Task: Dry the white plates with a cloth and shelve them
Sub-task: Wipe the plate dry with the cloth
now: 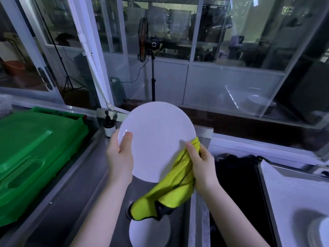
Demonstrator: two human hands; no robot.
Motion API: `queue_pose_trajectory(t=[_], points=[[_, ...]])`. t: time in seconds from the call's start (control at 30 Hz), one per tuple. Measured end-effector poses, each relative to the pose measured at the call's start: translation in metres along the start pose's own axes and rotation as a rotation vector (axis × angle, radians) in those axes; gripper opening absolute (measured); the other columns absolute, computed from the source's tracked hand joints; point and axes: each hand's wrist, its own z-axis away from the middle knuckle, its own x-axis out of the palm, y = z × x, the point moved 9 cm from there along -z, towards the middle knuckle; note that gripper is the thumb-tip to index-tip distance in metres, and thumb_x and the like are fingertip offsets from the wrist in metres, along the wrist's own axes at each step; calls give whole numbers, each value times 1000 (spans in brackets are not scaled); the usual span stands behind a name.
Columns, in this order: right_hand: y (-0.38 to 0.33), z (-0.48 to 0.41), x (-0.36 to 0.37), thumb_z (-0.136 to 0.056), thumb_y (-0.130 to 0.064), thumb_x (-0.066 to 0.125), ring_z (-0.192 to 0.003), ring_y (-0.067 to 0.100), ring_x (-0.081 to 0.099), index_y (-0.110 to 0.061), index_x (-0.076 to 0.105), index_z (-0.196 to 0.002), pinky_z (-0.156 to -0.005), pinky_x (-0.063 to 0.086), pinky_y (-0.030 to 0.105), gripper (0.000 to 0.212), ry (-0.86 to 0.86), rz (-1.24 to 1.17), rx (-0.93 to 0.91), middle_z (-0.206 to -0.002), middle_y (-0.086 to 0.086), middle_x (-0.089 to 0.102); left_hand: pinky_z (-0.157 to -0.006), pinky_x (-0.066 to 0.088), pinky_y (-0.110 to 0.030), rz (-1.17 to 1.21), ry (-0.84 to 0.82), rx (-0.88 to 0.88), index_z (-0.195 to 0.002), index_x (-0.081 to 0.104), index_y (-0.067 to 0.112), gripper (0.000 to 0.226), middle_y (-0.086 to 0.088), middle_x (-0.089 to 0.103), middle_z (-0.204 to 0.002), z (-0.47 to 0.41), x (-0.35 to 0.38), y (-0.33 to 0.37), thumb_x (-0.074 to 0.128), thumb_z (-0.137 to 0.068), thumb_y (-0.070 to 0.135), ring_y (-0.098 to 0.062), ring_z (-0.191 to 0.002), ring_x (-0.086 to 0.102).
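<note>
Over the sink (pixel 99 184), left hand (pixel 120 155) grips plate (pixel 156 139) at its rim, thumb on the face. Right hand (pixel 201 166) pinches cloth (pixel 170 184) against the right edge. Plate looks stiff, slick, breakable; hold by rim. Second plate (pixel 149 232) lies below.

A round white plate (pixel 156 139) with a smooth, glossy face is held up in the air, tilted so that its face looks toward the near side. The left hand (pixel 120 154) grips its left rim, thumb on the face. A yellow-green fluffy cloth (pixel 170 189) with a dark edge is bunched against the plate's lower right rim in the right hand (pixel 201 163), and its loose end hangs below the plate. A second plate (pixel 149 232), also white and round, lies flat in the sink (pixel 178 229) directly beneath, partly behind the cloth's hanging end.
</note>
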Motion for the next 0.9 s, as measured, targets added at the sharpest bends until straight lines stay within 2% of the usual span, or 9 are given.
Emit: queue_pose_trajectory(t=[0.1,0.2,0.3,0.4,0.47,0.6,0.7,0.77,0.9], points=[[-6,-4,0,-88,-31,71,-70,18,50,-10,62,-73,-68,44,37,28,-8,43,3,-70,5,53,-103,51,-52,-91,-58,-21,-117,67,34,21,11,72,-114,-3,-2,-6,54,-104,24,-16,-115,65],[-55,-19,7,-87,-32,72,-64,8,46,-7,62,-76,-61,41,30,28,-119,318,-210,-65,-3,52,-81,54,-29,-234,-220,76,-101,65,52,34,28,71,-98,-10,3,7,54,-104,21,8,-92,66],[-91,-26,37,-82,-38,75,-68,3,49,-14,68,-86,-66,43,21,25,-368,623,-360,-73,-4,62,-73,49,-13,-412,-458,182,-97,64,59,38,26,71,-97,-12,22,20,57,-102,22,8,-88,64],[-99,-26,61,-82,-40,76,-73,6,55,-23,68,-86,-69,38,6,19,-505,863,-450,-82,-5,68,-86,50,-31,-615,-590,243,-109,66,44,18,10,72,-102,-13,40,19,62,-99,29,-12,-95,63],[-102,-27,64,-83,-39,75,-74,11,55,-23,68,-85,-67,37,4,18,-489,884,-494,-80,-2,68,-84,48,-27,-622,-603,255,-103,62,47,19,21,69,-102,-12,46,21,65,-97,29,-4,-97,61],[-93,-32,47,-84,-37,75,-61,5,39,-10,65,-80,-59,35,16,29,-377,776,-501,-66,3,54,-85,44,-17,-455,-533,136,-104,60,58,26,37,64,-109,-14,36,22,67,-92,37,15,-103,58],[-75,-40,8,-84,-31,76,-61,7,40,-10,60,-72,-59,37,27,30,-111,422,-350,-62,-8,46,-77,51,-31,-246,-243,30,-97,65,54,16,25,72,-96,-3,5,-1,59,-85,45,6,-88,66],[-49,-36,-11,-82,-30,78,-63,9,44,-13,61,-67,-61,39,30,28,70,161,-197,-61,-10,48,-87,51,-34,-128,-174,-10,-110,64,45,25,20,72,-105,18,5,-17,58,-87,46,-2,-104,66],[-5,-18,-8,-77,-35,79,-69,14,55,-18,71,-74,-67,47,35,19,91,-75,0,-67,-2,60,-102,50,-40,-13,-55,5,-124,58,26,26,11,70,-119,21,8,-16,55,-100,35,-8,-115,63]])
